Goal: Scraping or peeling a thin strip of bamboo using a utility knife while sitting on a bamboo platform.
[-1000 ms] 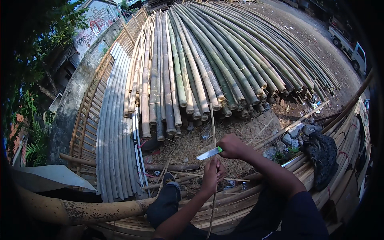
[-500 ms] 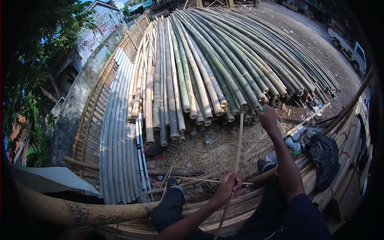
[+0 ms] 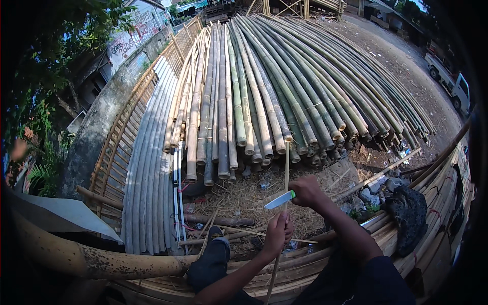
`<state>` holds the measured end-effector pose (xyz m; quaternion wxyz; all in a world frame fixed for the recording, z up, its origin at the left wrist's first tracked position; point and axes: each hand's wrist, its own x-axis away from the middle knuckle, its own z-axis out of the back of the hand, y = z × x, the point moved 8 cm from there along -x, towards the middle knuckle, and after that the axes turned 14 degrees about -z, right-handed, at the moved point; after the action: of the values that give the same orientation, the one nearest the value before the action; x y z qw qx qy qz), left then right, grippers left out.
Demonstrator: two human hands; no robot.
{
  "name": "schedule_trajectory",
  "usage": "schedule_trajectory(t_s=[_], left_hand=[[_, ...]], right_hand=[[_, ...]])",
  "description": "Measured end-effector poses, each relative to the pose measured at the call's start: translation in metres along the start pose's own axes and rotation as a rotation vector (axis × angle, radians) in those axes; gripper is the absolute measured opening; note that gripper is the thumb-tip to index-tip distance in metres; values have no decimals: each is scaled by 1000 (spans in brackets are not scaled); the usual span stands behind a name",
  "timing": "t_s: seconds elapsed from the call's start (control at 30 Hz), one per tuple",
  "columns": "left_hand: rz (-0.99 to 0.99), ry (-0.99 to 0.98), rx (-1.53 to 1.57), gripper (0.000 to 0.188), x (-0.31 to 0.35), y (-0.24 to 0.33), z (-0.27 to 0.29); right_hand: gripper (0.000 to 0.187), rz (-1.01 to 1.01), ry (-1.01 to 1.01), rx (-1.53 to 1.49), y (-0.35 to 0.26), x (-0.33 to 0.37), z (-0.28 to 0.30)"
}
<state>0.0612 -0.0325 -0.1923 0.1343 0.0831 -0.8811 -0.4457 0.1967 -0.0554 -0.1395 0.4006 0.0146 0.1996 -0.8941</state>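
Observation:
My left hand point(image 3: 277, 235) is closed round a long, thin bamboo strip point(image 3: 286, 173), which rises steeply in front of me and runs down past my wrist. Just above it, to the right, my right hand point(image 3: 308, 191) grips a knife point(image 3: 279, 200) with a green handle and a broad pale blade. The blade points left and crosses the strip a little above my left fist. Whether its edge touches the strip, I cannot tell.
A big stack of bamboo poles point(image 3: 264, 96) fans out ahead. Grey corrugated sheets point(image 3: 147, 178) lie at left beside a bamboo fence point(image 3: 114, 152). A thick pole point(image 3: 101, 262) crosses near my leg. Split bamboo point(image 3: 406, 229) and a dark lump point(image 3: 406, 218) lie at right.
My right hand has come down and left from the strip's upper part, bringing the knife blade into view. My left hand, still on the strip, has shifted slightly left and up.

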Motion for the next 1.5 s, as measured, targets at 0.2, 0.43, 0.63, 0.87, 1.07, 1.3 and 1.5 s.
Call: schedule_trajectory(t_s=[0.2,0.43,0.63,0.87,1.07,1.3,1.5], left_hand=[[119,-255,-15,30,47,-34,-52],[180,-154,302,32,-7,-14,-8],[43,-99,98,32,-14,-4,-6],[10,-88,84,30,-6,-3,-11],[59,-94,132,28,-5,-7,-10],[205,-314,109,31,45,-27,-55],[206,-226,421,37,3,-9,-16]], right_hand=[[28,-750,464,-121,195,-9,71],[35,-467,28,-277,124,-5,35],[15,37,-19,-204,15,-4,-7],[11,-204,227,-17,67,-27,10],[15,-472,285,13,96,-32,8],[28,-754,387,-225,255,-7,2],[35,-685,269,-532,162,-24,25]])
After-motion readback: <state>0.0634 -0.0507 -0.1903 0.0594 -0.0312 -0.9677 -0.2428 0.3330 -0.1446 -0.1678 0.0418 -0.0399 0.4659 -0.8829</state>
